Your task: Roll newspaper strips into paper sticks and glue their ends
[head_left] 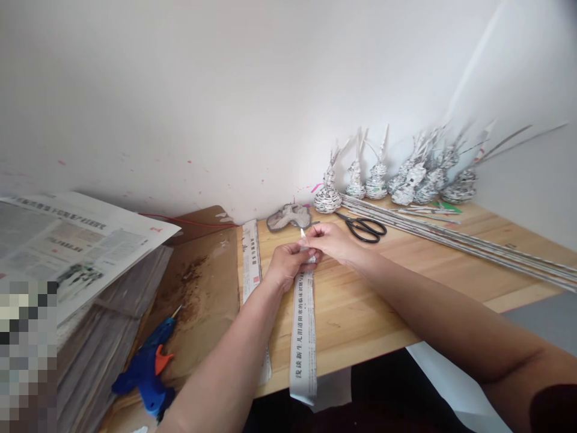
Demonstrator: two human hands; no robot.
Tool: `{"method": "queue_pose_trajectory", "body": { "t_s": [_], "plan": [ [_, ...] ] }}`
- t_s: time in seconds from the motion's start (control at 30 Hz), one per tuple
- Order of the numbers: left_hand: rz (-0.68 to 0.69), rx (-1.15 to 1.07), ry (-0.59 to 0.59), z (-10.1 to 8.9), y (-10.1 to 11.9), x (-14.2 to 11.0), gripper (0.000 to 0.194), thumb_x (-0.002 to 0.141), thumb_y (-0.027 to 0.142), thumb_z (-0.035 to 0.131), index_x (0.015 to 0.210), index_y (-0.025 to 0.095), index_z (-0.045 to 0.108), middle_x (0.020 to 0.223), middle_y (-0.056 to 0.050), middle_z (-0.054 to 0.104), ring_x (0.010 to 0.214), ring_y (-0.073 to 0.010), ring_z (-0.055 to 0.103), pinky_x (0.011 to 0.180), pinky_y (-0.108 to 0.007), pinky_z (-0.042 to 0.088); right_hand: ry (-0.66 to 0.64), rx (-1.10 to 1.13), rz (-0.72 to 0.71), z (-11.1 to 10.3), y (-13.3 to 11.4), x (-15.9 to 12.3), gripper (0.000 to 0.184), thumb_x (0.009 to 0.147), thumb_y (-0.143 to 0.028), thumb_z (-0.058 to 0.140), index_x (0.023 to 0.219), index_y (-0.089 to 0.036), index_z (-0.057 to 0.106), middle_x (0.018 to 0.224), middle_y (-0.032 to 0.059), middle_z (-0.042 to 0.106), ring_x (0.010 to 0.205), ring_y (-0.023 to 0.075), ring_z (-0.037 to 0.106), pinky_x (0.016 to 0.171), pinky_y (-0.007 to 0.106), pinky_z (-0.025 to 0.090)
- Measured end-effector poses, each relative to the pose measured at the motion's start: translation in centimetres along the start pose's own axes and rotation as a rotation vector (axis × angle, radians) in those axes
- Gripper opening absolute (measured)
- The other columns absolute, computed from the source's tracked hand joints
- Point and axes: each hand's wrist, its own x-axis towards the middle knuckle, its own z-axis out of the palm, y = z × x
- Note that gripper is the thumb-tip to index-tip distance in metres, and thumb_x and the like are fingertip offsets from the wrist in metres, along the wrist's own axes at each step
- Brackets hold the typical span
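A long newspaper strip (303, 328) runs toward me over the table's front edge, its lower end hanging past it. Both hands pinch the far end, where a thin white point sticks up between the fingers. My left hand (290, 263) closes on the strip from the left. From the right, my right hand (327, 240) grips the same end close to its tip, the fingers of both hands touching. More newspaper strips (251, 255) lie to the left, partly behind my left forearm.
Black-handled scissors (366, 230) and a grey cloth pad (289, 218) lie beyond my hands. Long paper rods (433, 234) cross the right side. Several woven paper figures (328, 195) stand along the wall. A blue glue gun (146, 367) and stacked newspapers (85, 240) are left.
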Motion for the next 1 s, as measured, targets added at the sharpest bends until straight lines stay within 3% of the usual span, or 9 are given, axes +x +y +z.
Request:
{"method": "queue_pose_trajectory", "body": {
  "t_s": [0.23, 0.37, 0.5, 0.73, 0.87, 1.0],
  "plan": [
    [0.009, -0.001, -0.021, -0.2, 0.2, -0.1, 0.029, 0.065, 0.031, 0.074, 0.084, 0.009, 0.067, 0.082, -0.008, 0.065, 0.078, -0.0158, 0.062, 0.072, -0.03, 0.051, -0.144, -0.039, -0.063, -0.9, -0.3, 0.3, 0.03, 0.064, -0.04, 0.074, 0.077, -0.014, 0.065, 0.059, -0.0004, 0.061, 0.049, 0.0085, 0.054, 0.046, 0.021, 0.045],
    [-0.053, 0.017, -0.037, 0.0, 0.5, -0.3, 0.037, 0.06, 0.032, 0.078, 0.086, 0.01, 0.066, 0.079, -0.007, 0.065, 0.073, -0.0152, 0.062, 0.071, -0.031, 0.051, -0.087, -0.062, -0.069, -1.1, -0.4, 0.2, 0.029, 0.064, -0.039, 0.074, 0.076, -0.013, 0.066, 0.062, 0.0004, 0.062, 0.052, 0.0082, 0.054, 0.047, 0.019, 0.042],
    [-0.085, 0.047, -0.063, 0.1, 0.7, -0.5, 0.04, 0.055, 0.028, 0.081, 0.086, 0.011, 0.064, 0.074, -0.005, 0.064, 0.069, -0.014, 0.062, 0.069, -0.031, 0.051, -0.116, -0.005, -0.043, -1.0, -0.5, -0.1, 0.028, 0.065, -0.038, 0.073, 0.073, -0.013, 0.063, 0.055, -0.0023, 0.056, 0.047, 0.0083, 0.051, 0.043, 0.02, 0.039],
    [-0.116, 0.138, -0.059, -0.2, 0.5, -0.6, 0.038, 0.057, 0.026, 0.079, 0.088, 0.012, 0.065, 0.078, -0.008, 0.066, 0.071, -0.0158, 0.062, 0.055, -0.023, 0.049, -0.129, -0.035, -0.067, -0.9, -0.6, -0.1, 0.027, 0.067, -0.038, 0.072, 0.072, -0.013, 0.064, 0.053, -0.0029, 0.054, 0.047, 0.0063, 0.047, 0.043, 0.019, 0.034],
    [-0.103, 0.081, -0.05, -0.2, 0.8, -0.5, 0.041, 0.055, 0.027, 0.081, 0.091, 0.012, 0.067, 0.086, -0.007, 0.065, 0.076, -0.0149, 0.062, 0.061, -0.024, 0.052, -0.086, -0.04, -0.087, -1.0, -0.8, 0.0, 0.027, 0.066, -0.037, 0.073, 0.073, -0.012, 0.065, 0.06, -0.0009, 0.059, 0.051, 0.0063, 0.05, 0.045, 0.018, 0.036],
    [-0.047, 0.028, 0.025, 0.2, 0.9, -0.3, 0.036, 0.059, 0.034, 0.078, 0.083, 0.01, 0.067, 0.077, -0.006, 0.065, 0.07, -0.0142, 0.062, 0.065, -0.027, 0.052, -0.089, -0.011, -0.07, -0.8, -0.8, -0.1, 0.028, 0.065, -0.037, 0.074, 0.073, -0.013, 0.063, 0.058, -0.0007, 0.06, 0.048, 0.0076, 0.053, 0.044, 0.019, 0.041]
  ]
}}
